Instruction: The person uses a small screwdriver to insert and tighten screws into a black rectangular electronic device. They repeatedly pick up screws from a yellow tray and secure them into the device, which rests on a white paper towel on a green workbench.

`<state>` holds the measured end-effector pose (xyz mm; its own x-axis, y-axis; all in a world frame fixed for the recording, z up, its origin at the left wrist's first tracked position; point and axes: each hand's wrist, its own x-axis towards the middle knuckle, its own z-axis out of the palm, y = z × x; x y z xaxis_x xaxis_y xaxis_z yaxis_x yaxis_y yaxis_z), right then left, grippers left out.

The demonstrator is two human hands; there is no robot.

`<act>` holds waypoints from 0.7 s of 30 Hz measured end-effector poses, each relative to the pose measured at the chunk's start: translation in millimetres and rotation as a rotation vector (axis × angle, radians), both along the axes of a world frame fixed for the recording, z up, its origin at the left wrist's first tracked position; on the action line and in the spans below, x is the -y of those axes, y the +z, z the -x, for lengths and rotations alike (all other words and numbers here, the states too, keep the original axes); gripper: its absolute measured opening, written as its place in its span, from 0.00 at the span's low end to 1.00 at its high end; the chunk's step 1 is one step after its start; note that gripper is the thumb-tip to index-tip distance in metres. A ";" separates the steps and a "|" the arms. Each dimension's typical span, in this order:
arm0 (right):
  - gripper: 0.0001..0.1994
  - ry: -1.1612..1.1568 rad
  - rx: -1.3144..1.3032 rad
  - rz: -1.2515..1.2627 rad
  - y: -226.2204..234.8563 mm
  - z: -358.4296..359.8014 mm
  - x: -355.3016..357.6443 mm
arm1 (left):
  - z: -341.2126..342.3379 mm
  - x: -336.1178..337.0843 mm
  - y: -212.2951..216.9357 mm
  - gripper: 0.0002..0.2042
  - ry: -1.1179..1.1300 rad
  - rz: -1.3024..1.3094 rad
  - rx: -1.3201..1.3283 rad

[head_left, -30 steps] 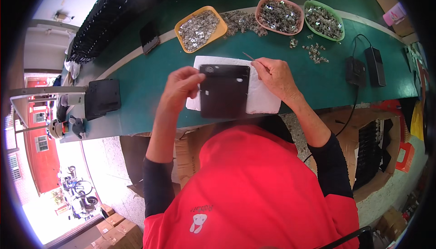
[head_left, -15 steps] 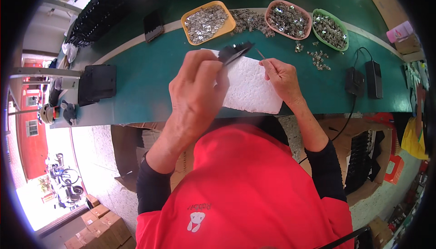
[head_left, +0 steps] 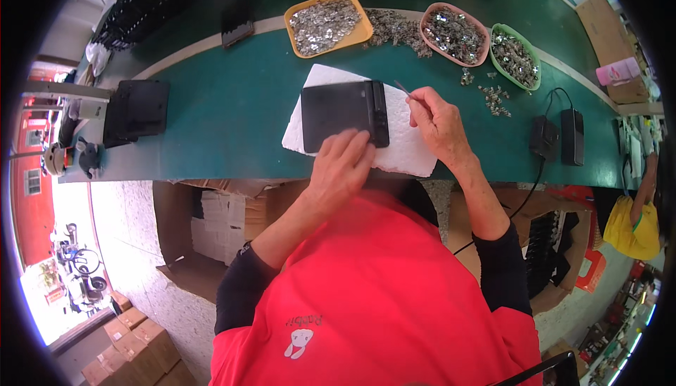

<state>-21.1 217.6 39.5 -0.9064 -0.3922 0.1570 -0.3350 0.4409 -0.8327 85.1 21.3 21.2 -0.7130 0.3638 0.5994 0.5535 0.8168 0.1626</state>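
Note:
A flat black rectangular plastic part (head_left: 334, 108), with a raised strip along its right side, lies on a white foam sheet (head_left: 408, 150). My left hand (head_left: 341, 165) rests on its near edge, fingers stretched over the surface and slightly blurred; the thumb is partly hidden. To the right, my right hand (head_left: 440, 124) pinches a thin pointed metal tool (head_left: 401, 88). The tool's tip points up and left, just beside the black part and apart from it. Beyond the foam sheet, small metal clips (head_left: 398, 30) lie in a loose pile on the bench.
Small metal pieces fill a yellow tray (head_left: 367, 28), a pink tray (head_left: 486, 51) and a green tray (head_left: 536, 79). Several loose clips (head_left: 495, 101) lie nearer. A phone (head_left: 237, 28), black box (head_left: 143, 109) and corded adapter (head_left: 544, 137) sit on the green bench (head_left: 225, 118).
The black part, held tilted above the foam in my left hand before, now lies flat on it. My left hand has moved down toward me. My right hand keeps its pinch on the tool.

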 end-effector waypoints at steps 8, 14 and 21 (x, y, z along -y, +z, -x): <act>0.09 0.280 0.012 -0.507 41.4 -29.9 13.6 | -0.5 2.7 -14.4 0.17 0.125 -0.273 0.138; 0.10 0.368 0.027 -0.696 47.5 -18.7 25.6 | 7.4 0.9 -11.2 0.17 0.160 -0.281 0.166; 0.10 0.396 0.063 -0.662 45.4 -17.3 25.4 | 10.4 3.1 -9.5 0.14 0.138 -0.298 0.183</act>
